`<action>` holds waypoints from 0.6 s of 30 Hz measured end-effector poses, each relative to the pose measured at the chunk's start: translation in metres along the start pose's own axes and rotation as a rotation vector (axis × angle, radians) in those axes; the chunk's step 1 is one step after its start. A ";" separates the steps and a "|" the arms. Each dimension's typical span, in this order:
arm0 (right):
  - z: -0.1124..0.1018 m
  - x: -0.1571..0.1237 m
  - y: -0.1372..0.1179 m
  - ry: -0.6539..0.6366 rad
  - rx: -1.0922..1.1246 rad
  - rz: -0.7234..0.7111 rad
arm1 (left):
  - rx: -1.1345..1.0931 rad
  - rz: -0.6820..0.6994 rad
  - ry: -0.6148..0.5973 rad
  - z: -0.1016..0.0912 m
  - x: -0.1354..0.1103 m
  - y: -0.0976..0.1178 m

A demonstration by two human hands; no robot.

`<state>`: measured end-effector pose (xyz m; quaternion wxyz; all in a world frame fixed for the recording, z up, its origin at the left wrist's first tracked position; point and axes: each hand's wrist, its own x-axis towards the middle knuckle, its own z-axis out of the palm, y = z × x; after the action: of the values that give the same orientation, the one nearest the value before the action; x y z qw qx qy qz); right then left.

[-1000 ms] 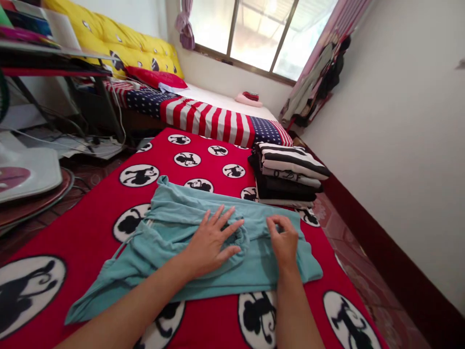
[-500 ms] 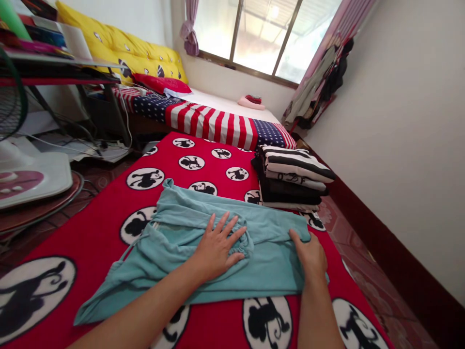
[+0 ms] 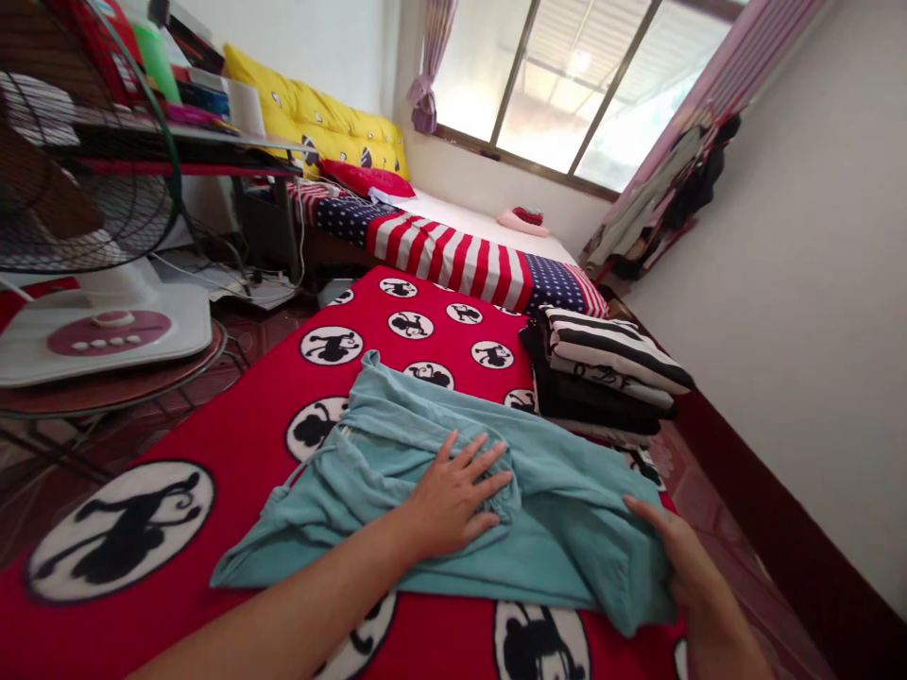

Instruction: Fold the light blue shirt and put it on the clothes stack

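A teal garment (image 3: pixel 567 529), with a thin cord at its left side and a gathered part near the middle, lies folded over on the red blanket (image 3: pixel 233 416). My left hand (image 3: pixel 453 501) rests flat on the gathered part, fingers spread. At the garment's right end is my right hand (image 3: pixel 673 548), its thumb stretched over the cloth and the other fingers mostly hidden at the edge. The cloth there is creased, and one corner hangs toward me.
Beyond the garment, a stack of folded clothes (image 3: pixel 609 373) stands on the right, a striped one on top. A fan (image 3: pixel 106 321) stands on a round stool at left, by a cluttered desk (image 3: pixel 191 151). A low bed (image 3: pixel 453 250) lies under the window; clothes (image 3: pixel 666 198) hang on the right.
My right hand has moved right and toward me, and the garment's right end has shifted with it, its corner now drooping. My left hand stays flat on the cloth. The view has turned left.
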<state>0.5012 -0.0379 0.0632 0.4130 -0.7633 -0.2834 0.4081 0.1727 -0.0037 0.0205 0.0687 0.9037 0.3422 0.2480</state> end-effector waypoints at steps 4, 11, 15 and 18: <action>0.000 0.002 -0.001 0.090 -0.079 -0.052 | -0.053 0.002 0.019 0.002 -0.001 -0.001; 0.040 -0.022 -0.003 0.427 -0.380 -0.642 | -0.266 -0.254 0.275 -0.022 -0.006 -0.005; 0.101 -0.054 -0.003 -0.046 -0.220 -0.600 | -0.205 -0.270 0.274 -0.037 -0.021 -0.017; 0.127 -0.060 -0.001 -0.091 -0.269 -0.657 | -0.047 -0.330 0.257 -0.047 -0.039 -0.038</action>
<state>0.3616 -0.0335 0.0459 0.4048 -0.6599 -0.5831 0.2462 0.1023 -0.0024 0.0342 0.0851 0.7945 0.4856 0.3547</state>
